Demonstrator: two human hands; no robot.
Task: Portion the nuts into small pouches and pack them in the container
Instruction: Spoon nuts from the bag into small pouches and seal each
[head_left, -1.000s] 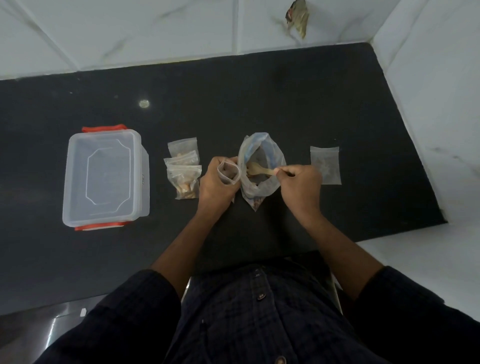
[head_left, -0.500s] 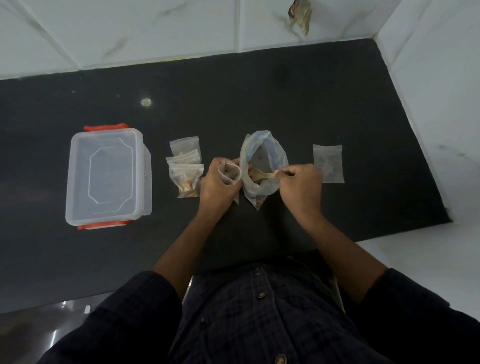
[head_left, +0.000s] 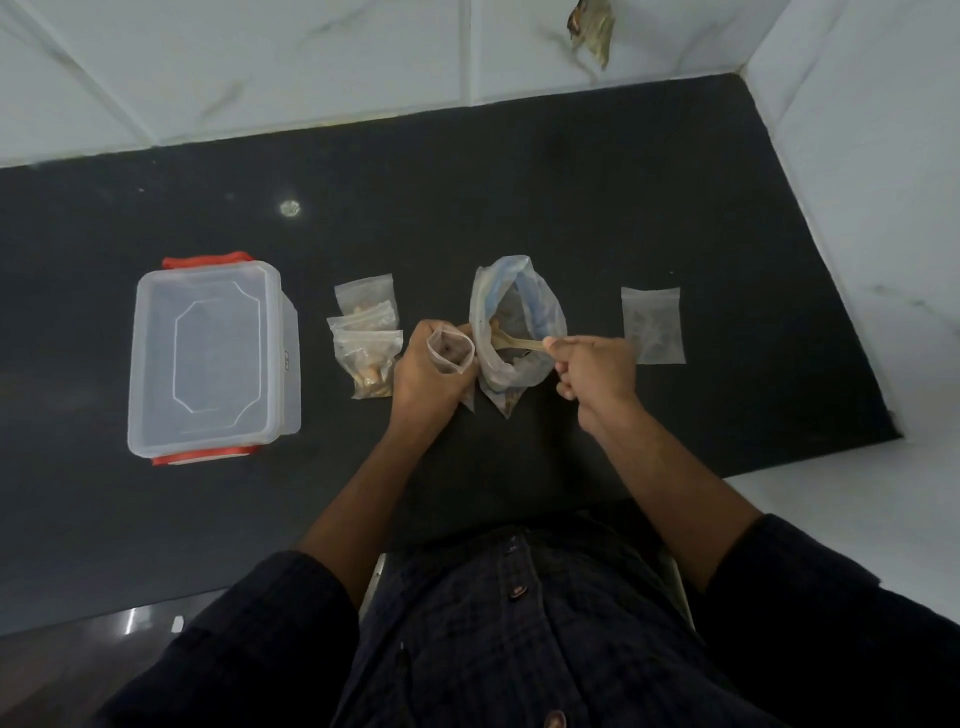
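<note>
On the black counter stands a large clear bag of nuts (head_left: 519, 332), its mouth open. My right hand (head_left: 595, 371) grips a pale wooden spoon (head_left: 514, 343) whose bowl is inside that bag. My left hand (head_left: 423, 374) holds a small clear pouch (head_left: 451, 353) upright with its mouth open, just left of the big bag. Three filled small pouches (head_left: 368, 343) lie in a pile further left. A clear plastic container (head_left: 208, 358) with red clips sits at the far left, lid on.
A flat stack of empty small pouches (head_left: 653, 325) lies right of the big bag. White tiled walls close the back and right. The counter's front edge runs near my body, with a white surface (head_left: 831, 499) at lower right.
The spoon has shifted slightly inside the big bag as my right hand moved a little to the right. My left hand still holds the open pouch in the same place.
</note>
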